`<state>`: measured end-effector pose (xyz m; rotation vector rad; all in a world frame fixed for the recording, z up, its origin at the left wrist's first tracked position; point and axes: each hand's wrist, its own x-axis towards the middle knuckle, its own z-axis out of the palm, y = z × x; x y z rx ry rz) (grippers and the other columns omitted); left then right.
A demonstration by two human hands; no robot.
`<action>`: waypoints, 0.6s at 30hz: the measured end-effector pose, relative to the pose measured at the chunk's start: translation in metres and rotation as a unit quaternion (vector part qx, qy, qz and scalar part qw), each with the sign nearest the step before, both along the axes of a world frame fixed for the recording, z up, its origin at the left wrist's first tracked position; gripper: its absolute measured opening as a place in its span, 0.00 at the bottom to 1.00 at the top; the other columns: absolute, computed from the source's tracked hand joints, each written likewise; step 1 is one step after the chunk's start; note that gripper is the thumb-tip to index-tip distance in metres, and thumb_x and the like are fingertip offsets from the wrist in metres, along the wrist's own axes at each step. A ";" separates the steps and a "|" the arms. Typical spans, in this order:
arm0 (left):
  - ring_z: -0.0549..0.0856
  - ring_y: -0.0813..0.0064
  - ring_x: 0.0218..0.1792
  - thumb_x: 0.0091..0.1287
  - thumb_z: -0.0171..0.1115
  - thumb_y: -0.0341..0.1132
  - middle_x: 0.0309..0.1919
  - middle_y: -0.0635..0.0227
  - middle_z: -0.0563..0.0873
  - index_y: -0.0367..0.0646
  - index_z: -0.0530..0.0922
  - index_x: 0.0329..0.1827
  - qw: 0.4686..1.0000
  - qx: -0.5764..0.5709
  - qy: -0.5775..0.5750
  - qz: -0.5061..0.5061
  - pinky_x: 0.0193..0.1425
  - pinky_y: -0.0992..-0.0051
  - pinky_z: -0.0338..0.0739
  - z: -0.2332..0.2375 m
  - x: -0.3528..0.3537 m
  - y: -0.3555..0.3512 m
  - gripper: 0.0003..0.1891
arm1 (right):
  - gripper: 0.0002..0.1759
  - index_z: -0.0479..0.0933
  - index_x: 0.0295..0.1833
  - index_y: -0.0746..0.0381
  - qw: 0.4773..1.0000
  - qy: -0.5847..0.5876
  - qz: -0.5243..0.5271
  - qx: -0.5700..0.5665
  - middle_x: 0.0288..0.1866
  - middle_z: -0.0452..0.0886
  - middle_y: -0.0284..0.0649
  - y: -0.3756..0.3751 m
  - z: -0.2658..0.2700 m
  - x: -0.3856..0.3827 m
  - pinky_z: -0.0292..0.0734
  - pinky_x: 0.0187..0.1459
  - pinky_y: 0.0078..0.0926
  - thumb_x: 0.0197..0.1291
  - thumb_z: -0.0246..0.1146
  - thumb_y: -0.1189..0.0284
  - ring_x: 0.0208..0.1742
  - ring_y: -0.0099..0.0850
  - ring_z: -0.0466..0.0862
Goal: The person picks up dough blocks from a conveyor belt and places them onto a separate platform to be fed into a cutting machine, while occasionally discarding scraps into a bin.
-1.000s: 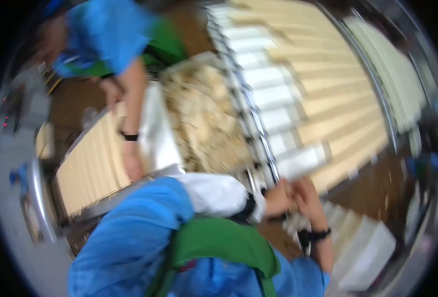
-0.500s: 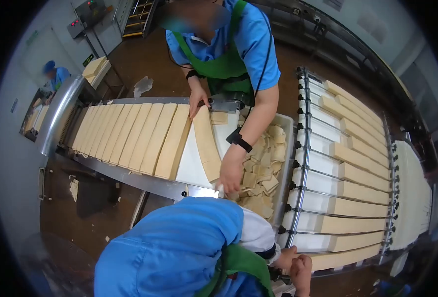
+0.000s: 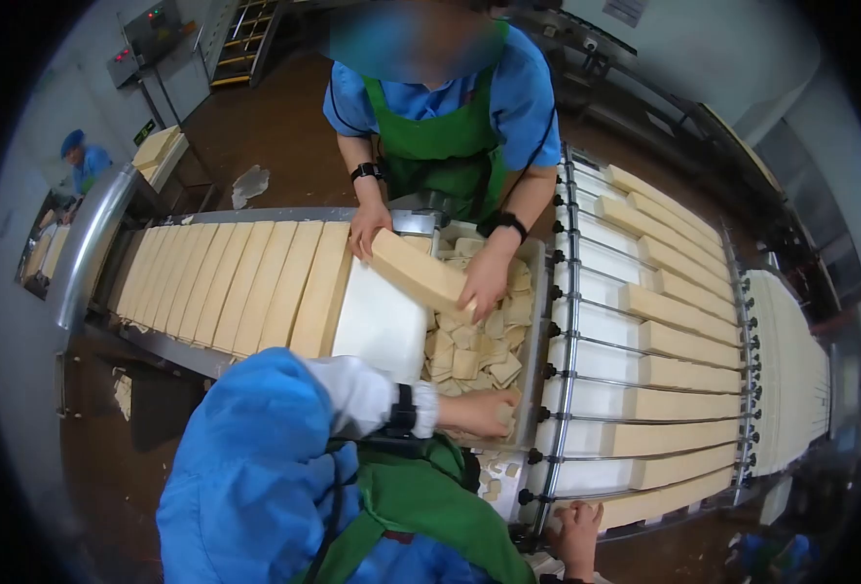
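Observation:
My left hand (image 3: 479, 411) reaches into a bin (image 3: 537, 321) of flat dough scraps (image 3: 464, 362), its fingers closed around some scraps at the near end. At the lower right, my right hand (image 3: 578, 530) has its fingers curled over the near end of a pale stack of dough strips (image 3: 644, 506), the closest one on the slatted conveyor. Opposite me, a co-worker in a green apron (image 3: 440, 117) holds another long dough stack (image 3: 416, 273) with both hands, tilted above the bin's edge.
On the left conveyor, several dough stacks (image 3: 265, 277) lie side by side beside a bare white belt section (image 3: 382, 316). More stacks (image 3: 688, 389) rest between the metal rods (image 3: 568, 341) of the right conveyor. Another person (image 3: 85, 161) stands far left.
My left hand has moved from the right conveyor's near end into the bin. My right hand has shifted slightly left. The co-worker has lifted the dough stack off the white belt toward the bin.

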<state>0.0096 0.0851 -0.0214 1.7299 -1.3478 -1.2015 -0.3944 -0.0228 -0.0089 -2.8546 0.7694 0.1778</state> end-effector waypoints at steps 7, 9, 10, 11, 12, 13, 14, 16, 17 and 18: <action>0.87 0.64 0.46 0.57 0.76 0.44 0.49 0.56 0.86 0.42 0.80 0.60 0.974 0.035 0.105 0.198 0.49 0.67 0.82 -0.056 0.051 0.063 0.28 | 0.18 0.82 0.46 0.55 1.000 0.016 0.004 0.009 0.52 0.75 0.48 -0.001 -0.009 0.017 0.57 0.74 0.68 0.47 0.73 0.69 0.61 0.50 0.75; 0.86 0.67 0.44 0.57 0.76 0.42 0.46 0.58 0.85 0.42 0.80 0.59 0.959 0.031 0.135 0.248 0.48 0.68 0.82 -0.051 0.064 0.088 0.28 | 0.16 0.81 0.44 0.58 0.999 0.023 0.036 -0.010 0.52 0.75 0.50 -0.002 -0.007 0.029 0.60 0.72 0.67 0.47 0.71 0.70 0.60 0.52 0.75; 0.85 0.69 0.42 0.56 0.77 0.40 0.43 0.61 0.84 0.42 0.79 0.59 0.942 0.030 0.158 0.296 0.46 0.70 0.81 -0.043 0.070 0.102 0.28 | 0.14 0.81 0.43 0.61 0.997 0.025 0.066 -0.025 0.52 0.75 0.52 -0.001 -0.005 0.039 0.63 0.70 0.66 0.48 0.69 0.72 0.59 0.53 0.75; 0.84 0.71 0.40 0.56 0.77 0.39 0.40 0.64 0.82 0.42 0.78 0.59 0.923 0.032 0.171 0.344 0.45 0.71 0.81 -0.035 0.074 0.117 0.28 | 0.14 0.81 0.43 0.61 0.996 0.038 0.073 -0.022 0.52 0.75 0.52 0.000 -0.001 0.053 0.63 0.70 0.66 0.48 0.69 0.72 0.59 0.53 0.75; 0.82 0.73 0.38 0.56 0.77 0.37 0.38 0.66 0.81 0.42 0.77 0.60 0.901 0.035 0.182 0.392 0.44 0.72 0.81 -0.032 0.078 0.132 0.28 | 0.15 0.80 0.43 0.63 0.996 0.010 0.081 -0.027 0.51 0.75 0.52 0.001 0.003 0.078 0.62 0.72 0.65 0.48 0.68 0.73 0.59 0.53 0.75; 0.83 0.73 0.37 0.57 0.75 0.34 0.39 0.66 0.81 0.42 0.76 0.61 0.894 0.028 0.150 0.422 0.43 0.72 0.80 -0.050 0.082 0.149 0.28 | 0.15 0.80 0.44 0.65 0.995 -0.017 0.090 -0.030 0.51 0.75 0.52 0.003 0.009 0.108 0.61 0.74 0.64 0.48 0.68 0.74 0.59 0.53 0.76; 0.83 0.72 0.38 0.57 0.73 0.31 0.39 0.66 0.81 0.42 0.74 0.63 0.872 0.053 0.154 0.461 0.42 0.72 0.80 -0.052 0.084 0.163 0.29 | 0.16 0.80 0.45 0.66 0.993 -0.028 0.117 -0.008 0.51 0.75 0.54 0.008 0.020 0.145 0.64 0.73 0.62 0.48 0.68 0.74 0.59 0.54 0.76; 0.83 0.72 0.38 0.57 0.72 0.28 0.40 0.65 0.81 0.43 0.72 0.65 0.844 0.089 0.165 0.503 0.42 0.72 0.80 -0.046 0.089 0.192 0.31 | 0.18 0.80 0.47 0.67 0.981 -0.067 0.181 0.024 0.52 0.75 0.56 0.029 0.044 0.232 0.68 0.69 0.58 0.49 0.68 0.74 0.58 0.54 0.76; 0.83 0.71 0.39 0.57 0.70 0.25 0.41 0.64 0.81 0.43 0.69 0.68 0.801 0.092 0.212 0.553 0.42 0.72 0.80 -0.042 0.091 0.206 0.34 | 0.19 0.80 0.49 0.68 0.971 -0.094 0.218 0.034 0.53 0.75 0.56 0.043 0.049 0.274 0.69 0.67 0.57 0.49 0.68 0.74 0.59 0.54 0.76; 0.83 0.71 0.40 0.56 0.69 0.23 0.42 0.62 0.81 0.44 0.66 0.71 0.753 0.091 0.255 0.600 0.42 0.73 0.80 -0.042 0.093 0.218 0.36 | 0.20 0.79 0.51 0.69 0.960 -0.110 0.251 0.053 0.54 0.75 0.56 0.054 0.044 0.310 0.70 0.67 0.56 0.50 0.69 0.73 0.59 0.54 0.76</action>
